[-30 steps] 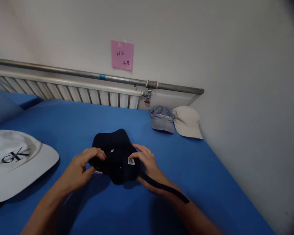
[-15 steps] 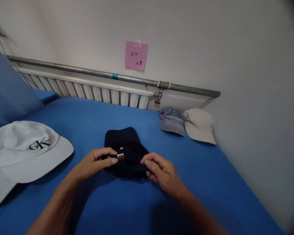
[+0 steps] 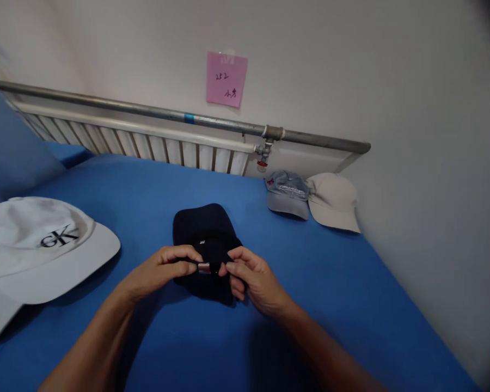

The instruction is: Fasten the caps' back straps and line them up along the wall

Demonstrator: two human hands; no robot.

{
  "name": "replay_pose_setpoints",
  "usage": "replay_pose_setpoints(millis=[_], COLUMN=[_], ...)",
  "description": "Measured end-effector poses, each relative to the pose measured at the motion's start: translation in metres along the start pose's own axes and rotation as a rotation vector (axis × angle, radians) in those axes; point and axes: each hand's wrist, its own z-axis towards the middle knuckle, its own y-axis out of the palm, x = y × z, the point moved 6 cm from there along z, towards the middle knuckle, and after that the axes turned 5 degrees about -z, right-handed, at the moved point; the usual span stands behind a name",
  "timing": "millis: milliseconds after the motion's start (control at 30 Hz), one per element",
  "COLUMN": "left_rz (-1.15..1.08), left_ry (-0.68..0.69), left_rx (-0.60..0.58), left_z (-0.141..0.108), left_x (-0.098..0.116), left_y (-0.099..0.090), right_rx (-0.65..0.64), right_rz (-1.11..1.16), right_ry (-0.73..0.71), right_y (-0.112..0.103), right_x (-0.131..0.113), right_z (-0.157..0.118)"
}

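A dark navy baseball cap [image 3: 204,222] lies on the blue surface in front of me, its brim pointing away and its inside partly showing. My left hand [image 3: 169,269] pinches the cap's back strap beside a shiny metal buckle [image 3: 204,267]. Opposite it, my right hand [image 3: 255,277] grips the strap's other end between thumb and fingers, close to the buckle. Dark fabric hides whether the strap end sits inside the buckle.
White caps [image 3: 57,245] with a black logo on one lie at the left. A grey cap [image 3: 288,193] and a beige cap [image 3: 335,201] sit by the wall. Behind the blue surface [image 3: 330,305] run a radiator [image 3: 155,147] and a metal pipe [image 3: 126,108]. A pink note [image 3: 227,79] hangs above.
My right hand has moved left, bringing its strap end up to the buckle. The gap between my hands has narrowed. The view has tilted slightly down.
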Motion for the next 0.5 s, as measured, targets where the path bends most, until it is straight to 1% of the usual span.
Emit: replay_pose_setpoints(millis=[267, 433, 500], left_rz=[-0.131, -0.195, -0.198], left_ry=[-0.103, -0.136, -0.126], left_rx=[0.069, 0.069, 0.066], left_z=[0.006, 0.008, 0.011], left_x=[-0.016, -0.016, -0.017], left_y=[0.0, 0.005, 0.007], right_rx=[-0.038, -0.065, -0.074], right_rz=[-0.019, -0.001, -0.001], right_ry=[0.129, 0.151, 0.147], right_y=[0.001, -0.001, -0.002], right_x=[0.008, 0.009, 0.01], right_z=[0.0, 0.001, 0.002])
